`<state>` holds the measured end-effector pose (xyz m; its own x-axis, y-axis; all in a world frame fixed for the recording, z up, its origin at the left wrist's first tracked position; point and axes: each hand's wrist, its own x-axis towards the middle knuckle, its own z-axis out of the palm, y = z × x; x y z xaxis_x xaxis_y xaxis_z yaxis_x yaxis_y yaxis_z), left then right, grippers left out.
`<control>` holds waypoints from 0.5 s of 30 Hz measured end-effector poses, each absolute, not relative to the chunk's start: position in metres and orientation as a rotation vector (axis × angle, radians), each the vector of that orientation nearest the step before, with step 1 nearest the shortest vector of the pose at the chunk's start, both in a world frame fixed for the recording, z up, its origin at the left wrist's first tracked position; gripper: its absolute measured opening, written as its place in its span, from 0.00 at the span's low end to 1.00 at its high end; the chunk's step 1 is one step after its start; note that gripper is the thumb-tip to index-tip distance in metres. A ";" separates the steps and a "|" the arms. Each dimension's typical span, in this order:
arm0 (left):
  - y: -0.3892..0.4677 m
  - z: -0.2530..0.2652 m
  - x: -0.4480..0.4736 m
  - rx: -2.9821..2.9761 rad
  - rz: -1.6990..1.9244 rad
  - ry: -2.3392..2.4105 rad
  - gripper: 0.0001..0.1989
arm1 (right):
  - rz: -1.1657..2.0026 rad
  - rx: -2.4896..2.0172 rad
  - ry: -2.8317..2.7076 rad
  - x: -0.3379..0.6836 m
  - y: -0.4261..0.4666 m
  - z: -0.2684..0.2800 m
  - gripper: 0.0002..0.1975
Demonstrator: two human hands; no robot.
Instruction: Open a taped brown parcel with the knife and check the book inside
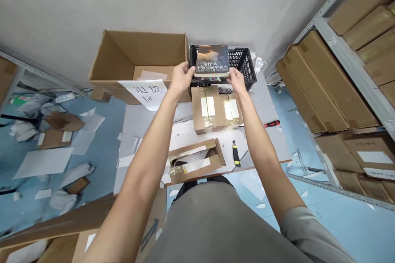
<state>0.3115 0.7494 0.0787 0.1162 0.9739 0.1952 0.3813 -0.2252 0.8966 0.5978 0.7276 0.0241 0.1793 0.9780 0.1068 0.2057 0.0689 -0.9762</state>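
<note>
A dark-covered book with white Chinese lettering is held level over the black plastic crate. My left hand grips its left edge, thumb on the cover. At the opposite side my right hand pinches the lower right corner. Just in front of the crate stand closed, taped cardboard boxes with white labels. Nearer to me lies an opened small carton with striped grey material inside. What lies in the crate under the book is mostly hidden.
A large open cardboard box with a paper sign stands left of the crate. A yellow-black utility knife and a red-black one lie on the table. Shelves of cartons rise at right; scraps litter the floor.
</note>
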 end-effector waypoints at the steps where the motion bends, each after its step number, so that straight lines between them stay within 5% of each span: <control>1: 0.743 0.079 0.303 1.674 1.077 1.350 0.32 | 0.930 -1.415 -1.222 0.599 0.729 0.015 0.39; 4: 0.686 0.058 0.261 1.578 1.054 1.344 0.37 | 0.950 -1.471 -1.194 0.596 0.683 -0.018 0.34; 10: 0.512 -0.032 0.164 1.072 0.912 1.688 0.25 | 1.262 -1.571 -1.095 0.578 0.474 -0.087 0.37; 15: 0.392 -0.087 0.140 0.655 0.764 1.778 0.27 | 1.481 -1.701 -0.864 0.556 0.352 -0.116 0.42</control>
<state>0.1400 0.3915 -0.0874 -0.3056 0.7390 -0.6004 0.0728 0.6469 0.7591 0.5560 0.3522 -0.1163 0.1193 0.8477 -0.5170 0.0332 -0.5238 -0.8512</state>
